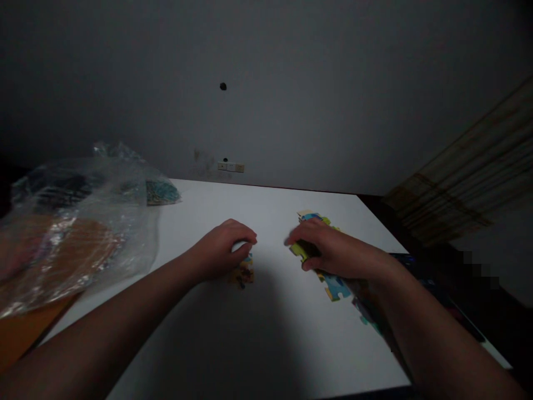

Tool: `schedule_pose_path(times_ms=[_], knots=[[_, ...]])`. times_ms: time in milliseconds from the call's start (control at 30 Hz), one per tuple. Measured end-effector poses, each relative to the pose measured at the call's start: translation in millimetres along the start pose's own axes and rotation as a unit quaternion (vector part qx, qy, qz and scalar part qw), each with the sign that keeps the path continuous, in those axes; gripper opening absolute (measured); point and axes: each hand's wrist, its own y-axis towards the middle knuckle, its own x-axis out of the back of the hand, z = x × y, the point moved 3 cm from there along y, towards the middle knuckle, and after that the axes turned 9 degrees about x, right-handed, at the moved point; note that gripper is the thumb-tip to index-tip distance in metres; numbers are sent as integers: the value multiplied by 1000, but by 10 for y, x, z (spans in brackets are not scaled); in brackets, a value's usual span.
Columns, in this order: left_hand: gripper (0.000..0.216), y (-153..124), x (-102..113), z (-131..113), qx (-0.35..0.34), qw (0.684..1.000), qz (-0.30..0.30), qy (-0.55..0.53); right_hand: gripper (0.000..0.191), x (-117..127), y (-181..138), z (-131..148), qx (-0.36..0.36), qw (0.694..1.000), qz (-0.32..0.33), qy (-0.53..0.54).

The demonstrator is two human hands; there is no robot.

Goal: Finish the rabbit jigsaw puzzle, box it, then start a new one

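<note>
My left hand point(227, 247) is above the white table with its fingers curled and the thumb tip close to the index fingertip. Whatever it may pinch is too small or hidden to make out. Right below it lie a few joined jigsaw puzzle pieces point(245, 273), partly covered by the hand. To the right, my right hand point(327, 244) reaches over a spread of colourful puzzle pieces point(336, 288), thumb and fingers apart. A yellow-green puzzle piece point(298, 251) shows between its thumb and fingertips; the fingertips look slightly blurred. I see no piece lifted.
A clear plastic bag point(129, 233) with colourful contents stands on the left of the white table point(275, 333), by an orange surface point(37, 328). Dark items point(433, 283) lie at the right edge. Behind are a grey wall with sockets point(231, 166) and a curtain point(470, 166).
</note>
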Motion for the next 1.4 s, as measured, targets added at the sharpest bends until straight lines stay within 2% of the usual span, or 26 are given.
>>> schedule_pose_path(times_ms=[133,200,300,367,400,500,700,800,900,933,1033,1133,1233,1300,1400], knots=[[23,-4,-5,14,-3,1000,-1,4,29,64,-21,27,22,996,-18,80],[23,-11,-6,6,-2,1000,-1,9,15,83,-8,33,44,990,-49,127],[25,-28,11,-50,-4,1000,-5,2,12,115,24,88,132,962,-200,128],[26,-40,30,-106,-5,1000,-11,-21,10,102,25,171,206,929,-301,64],[27,-45,39,-132,0,999,-15,-40,11,76,26,219,231,915,-329,24],[30,-56,52,-186,35,990,-28,-132,14,-33,44,355,267,900,-338,-67],[28,-54,7,-242,100,960,-2,-262,13,-192,73,503,316,896,-297,-93],[25,-49,-41,-221,133,937,4,-324,17,-220,88,496,294,909,-281,-93],[24,-47,-79,-182,165,912,-7,-375,36,-210,106,422,238,918,-312,-66],[24,-48,-86,-175,171,908,-7,-383,37,-209,115,385,218,919,-324,-51],[23,-54,-87,-186,172,910,2,-378,28,-222,147,243,136,926,-351,17],[22,-62,-81,-215,163,914,17,-371,28,-242,161,124,58,923,-361,119],[24,-65,-85,-215,172,913,16,-370,27,-254,172,107,33,927,-320,195],[25,-65,-89,-200,180,912,8,-367,23,-253,176,132,29,933,-286,214],[27,-66,-85,-182,184,915,-4,-360,24,-244,176,162,25,934,-270,233]])
